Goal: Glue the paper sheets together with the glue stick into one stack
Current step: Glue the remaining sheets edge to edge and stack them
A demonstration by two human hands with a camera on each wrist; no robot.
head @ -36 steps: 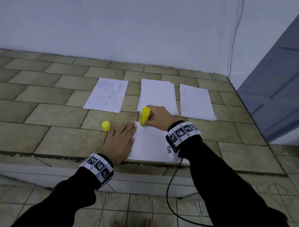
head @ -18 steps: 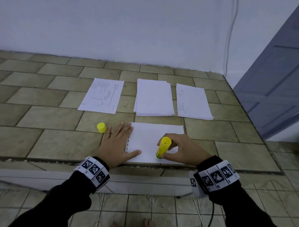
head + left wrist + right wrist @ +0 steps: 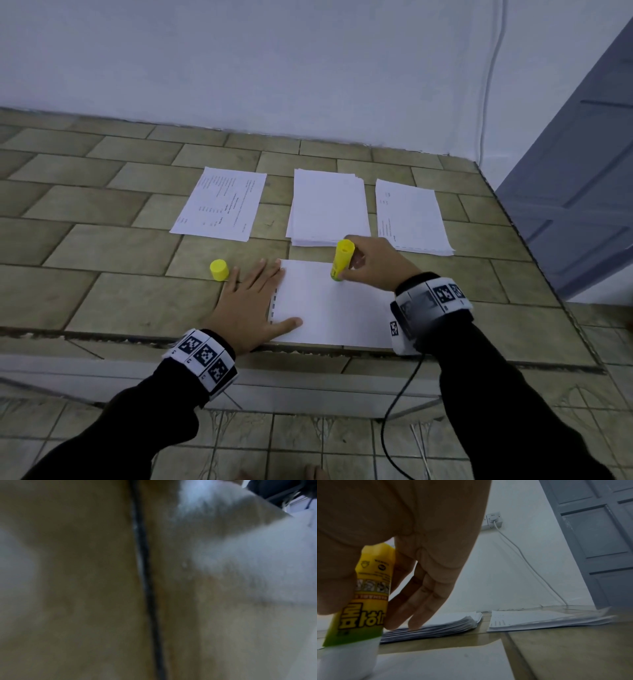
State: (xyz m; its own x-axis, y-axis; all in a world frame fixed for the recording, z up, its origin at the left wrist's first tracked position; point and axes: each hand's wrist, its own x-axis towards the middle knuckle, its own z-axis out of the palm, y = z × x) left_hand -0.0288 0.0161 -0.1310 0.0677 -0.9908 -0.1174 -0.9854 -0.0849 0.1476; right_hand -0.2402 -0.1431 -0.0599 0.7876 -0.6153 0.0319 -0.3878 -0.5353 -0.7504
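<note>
Glue stick (image 3: 342, 259), yellow with a green lower band, stands nearly upright with its white tip pressed on the near sheet (image 3: 329, 308), held in the grip of the right hand (image 3: 375, 262): thumb and fingers curl round the barrel, shown close in the right wrist view (image 3: 366, 597), where the remaining fingers (image 3: 423, 601) extend downward beyond it. Near sheet lies at the counter (image 3: 102, 246) edge, directly under this grip. Left hand (image 3: 250, 305) lies flat with straight, spread fingers, its thumb on the sheet's left margin, beside a row of small punched marks; it grips nothing. Yellow cap (image 3: 219, 270) stands on the counter just beyond the left hand's little finger. Beyond the right hand lies the middle stack (image 3: 327, 205) of paper, with the right stack (image 3: 411, 216) beside it and a printed sheet (image 3: 221, 204) farther left, beyond the left hand. Left wrist view is blurred, showing only tile and a dark joint.
</note>
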